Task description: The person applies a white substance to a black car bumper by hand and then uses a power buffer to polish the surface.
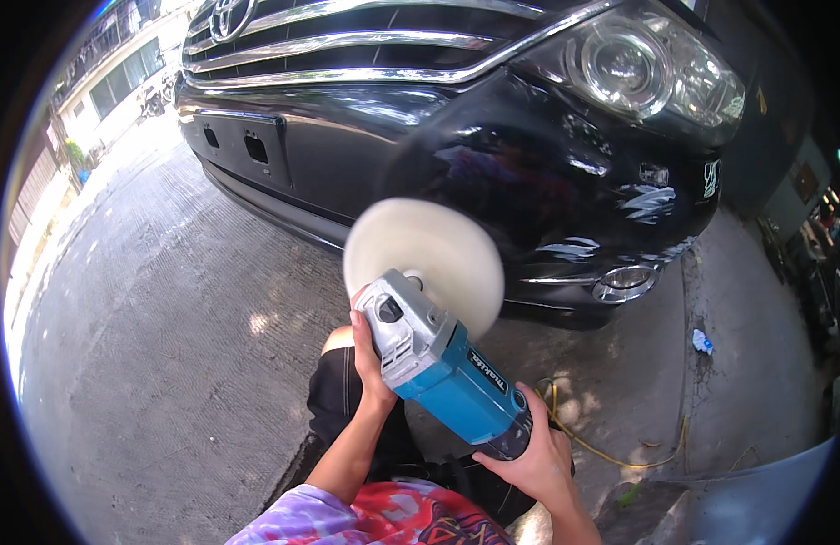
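Both my hands hold a blue and grey power polisher (456, 386) in front of a black car's bumper (492, 182). My left hand (370, 359) is wrapped around the side of its grey metal head. Around the dark rear end of the body, my right hand (533, 450) is closed. The round cream-white pad (438, 245) faces the bumper and looks smeared, as if spinning; whether it touches the paint I cannot tell. White streaks (647, 203) mark the bumper's corner below the headlight (624, 68), and more lie near the fog light (625, 283).
A yellow cord (611, 461) curves over the concrete floor (193, 363) to the right of the polisher. A crumpled blue and white scrap (702, 341) lies farther right. At lower right, a pale curved surface (765, 495) edges in. Chrome grille bars (347, 41) stretch across the car's front.
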Motion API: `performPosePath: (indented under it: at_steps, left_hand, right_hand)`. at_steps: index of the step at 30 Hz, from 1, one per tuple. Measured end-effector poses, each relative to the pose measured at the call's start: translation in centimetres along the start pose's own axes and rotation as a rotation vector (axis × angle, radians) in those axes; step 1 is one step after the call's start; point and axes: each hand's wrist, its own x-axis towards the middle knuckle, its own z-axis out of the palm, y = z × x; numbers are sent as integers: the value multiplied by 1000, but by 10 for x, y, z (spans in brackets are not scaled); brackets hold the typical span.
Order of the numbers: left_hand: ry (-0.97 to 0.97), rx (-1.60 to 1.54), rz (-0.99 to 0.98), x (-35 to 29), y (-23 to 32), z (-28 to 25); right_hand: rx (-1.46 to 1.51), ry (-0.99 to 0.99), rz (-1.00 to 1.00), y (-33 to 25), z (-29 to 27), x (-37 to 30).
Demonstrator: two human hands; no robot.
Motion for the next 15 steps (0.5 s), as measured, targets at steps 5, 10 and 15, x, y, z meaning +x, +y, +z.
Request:
performPosePath:
  at_steps: [5, 10, 15]
  left_hand:
    - [-184, 166, 76, -6, 17, 56]
    - [-433, 433, 247, 11, 68, 138]
    - [-400, 366, 126, 10, 77, 142]
  right_hand:
    - [26, 56, 2, -20, -45, -9]
    - [346, 161, 120, -51, -92, -26]
    - [342, 175, 185, -59, -99, -33]
